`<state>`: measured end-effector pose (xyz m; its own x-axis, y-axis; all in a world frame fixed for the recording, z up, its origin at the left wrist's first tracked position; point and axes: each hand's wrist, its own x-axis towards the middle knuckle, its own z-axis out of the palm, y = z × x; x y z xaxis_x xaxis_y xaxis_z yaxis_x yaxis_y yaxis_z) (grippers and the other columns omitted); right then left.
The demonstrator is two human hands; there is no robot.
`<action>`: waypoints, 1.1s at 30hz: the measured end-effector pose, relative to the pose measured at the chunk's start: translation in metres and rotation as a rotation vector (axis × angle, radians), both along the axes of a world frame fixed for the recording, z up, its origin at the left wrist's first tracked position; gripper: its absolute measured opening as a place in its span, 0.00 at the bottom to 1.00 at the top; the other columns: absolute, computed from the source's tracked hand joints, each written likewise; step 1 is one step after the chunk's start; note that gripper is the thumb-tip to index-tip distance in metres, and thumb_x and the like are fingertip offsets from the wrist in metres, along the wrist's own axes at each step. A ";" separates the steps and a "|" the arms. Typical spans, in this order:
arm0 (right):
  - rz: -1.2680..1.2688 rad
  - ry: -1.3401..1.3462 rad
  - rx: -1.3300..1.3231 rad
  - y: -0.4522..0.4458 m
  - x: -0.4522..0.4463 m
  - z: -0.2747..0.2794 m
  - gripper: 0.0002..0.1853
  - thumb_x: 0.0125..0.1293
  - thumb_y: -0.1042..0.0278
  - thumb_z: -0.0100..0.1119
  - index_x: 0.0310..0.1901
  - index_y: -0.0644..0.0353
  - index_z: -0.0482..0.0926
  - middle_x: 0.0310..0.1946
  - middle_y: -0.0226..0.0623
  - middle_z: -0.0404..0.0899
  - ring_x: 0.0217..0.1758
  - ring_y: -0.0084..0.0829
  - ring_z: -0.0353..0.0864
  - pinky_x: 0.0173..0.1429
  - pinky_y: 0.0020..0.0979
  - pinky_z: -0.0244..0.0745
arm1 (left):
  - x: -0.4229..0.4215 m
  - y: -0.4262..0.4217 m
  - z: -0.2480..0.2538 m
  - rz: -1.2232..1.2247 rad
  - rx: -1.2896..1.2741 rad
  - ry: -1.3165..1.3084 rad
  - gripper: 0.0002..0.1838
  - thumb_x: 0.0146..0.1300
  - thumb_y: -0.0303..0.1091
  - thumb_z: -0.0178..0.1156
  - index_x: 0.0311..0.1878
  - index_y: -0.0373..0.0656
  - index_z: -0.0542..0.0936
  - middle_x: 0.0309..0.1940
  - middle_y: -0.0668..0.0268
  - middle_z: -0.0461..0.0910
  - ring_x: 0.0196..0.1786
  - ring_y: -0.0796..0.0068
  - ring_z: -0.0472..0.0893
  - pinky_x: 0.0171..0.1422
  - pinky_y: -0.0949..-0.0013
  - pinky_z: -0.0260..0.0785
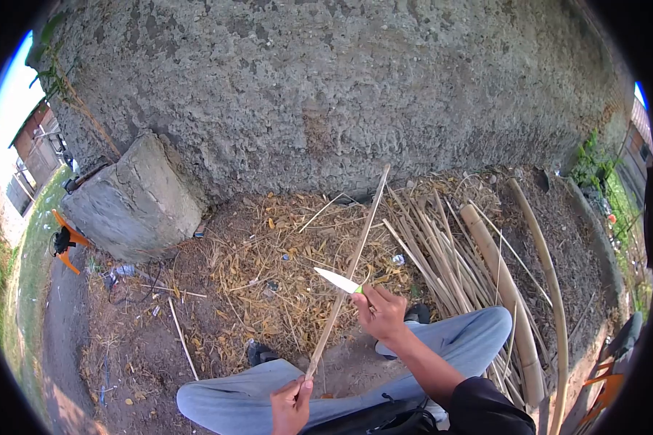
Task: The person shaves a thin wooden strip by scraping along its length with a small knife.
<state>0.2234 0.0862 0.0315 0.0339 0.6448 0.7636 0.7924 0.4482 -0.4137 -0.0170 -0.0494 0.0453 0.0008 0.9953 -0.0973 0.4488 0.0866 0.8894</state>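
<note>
My left hand (pixel 290 406) is closed around the lower end of a long bamboo strip (pixel 334 312), which slants up and away from me toward the wall. In my right hand (pixel 382 313) is a knife (pixel 336 280) with a pale blade and a green handle, mostly covered by my fingers. The blade points left and lies across the strip near its middle. A thin curled shaving (pixel 367 275) shows beside the blade. Both hands are in front of my bent legs in grey trousers.
A pile of split bamboo strips (pixel 442 254) lies at right, beside a thick bamboo pole (pixel 504 290) and a long curved pole (pixel 548 283). A rough wall (pixel 341 94) rises ahead. A concrete block (pixel 138 196) stands left. Dry leaves and shavings (pixel 261 254) cover the ground.
</note>
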 end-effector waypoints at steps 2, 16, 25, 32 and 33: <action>-0.079 0.086 -0.001 0.012 0.016 0.008 0.06 0.62 0.70 0.69 0.37 0.61 0.85 0.18 0.35 0.76 0.13 0.32 0.72 0.17 0.33 0.63 | -0.001 -0.002 0.007 -0.033 -0.006 0.024 0.16 0.74 0.40 0.59 0.41 0.34 0.81 0.22 0.65 0.58 0.28 0.82 0.62 0.29 0.67 0.61; -0.200 0.117 0.070 0.062 0.078 0.006 0.05 0.67 0.66 0.66 0.40 0.57 0.85 0.24 0.37 0.83 0.18 0.37 0.79 0.21 0.35 0.68 | -0.063 -0.025 0.011 -0.068 0.017 0.046 0.16 0.72 0.40 0.60 0.37 0.34 0.79 0.20 0.64 0.56 0.26 0.79 0.58 0.27 0.66 0.58; -0.197 0.237 -0.045 0.085 0.099 0.002 0.07 0.69 0.64 0.65 0.37 0.56 0.87 0.18 0.39 0.78 0.17 0.37 0.76 0.23 0.34 0.66 | -0.079 -0.040 0.004 -0.016 -0.045 0.073 0.17 0.72 0.41 0.59 0.35 0.35 0.78 0.20 0.64 0.59 0.27 0.81 0.62 0.28 0.67 0.60; -0.178 0.277 -0.202 0.083 0.091 -0.012 0.13 0.72 0.59 0.62 0.37 0.61 0.86 0.14 0.34 0.72 0.15 0.24 0.66 0.21 0.32 0.58 | -0.092 -0.048 -0.015 -0.005 -0.065 0.107 0.20 0.74 0.45 0.58 0.33 0.36 0.77 0.18 0.66 0.61 0.26 0.81 0.64 0.28 0.66 0.61; -0.149 0.333 -0.281 0.083 0.091 -0.013 0.17 0.73 0.56 0.61 0.36 0.63 0.87 0.14 0.33 0.73 0.13 0.24 0.66 0.20 0.32 0.55 | -0.096 -0.051 -0.024 0.004 -0.067 0.121 0.21 0.74 0.46 0.58 0.32 0.36 0.77 0.18 0.68 0.62 0.26 0.81 0.64 0.28 0.66 0.61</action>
<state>0.3147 0.1691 0.0181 0.3559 0.7950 0.4913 0.6428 0.1733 -0.7462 -0.1130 -0.1000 0.0208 -0.0192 0.9864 -0.1631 0.5519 0.1465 0.8209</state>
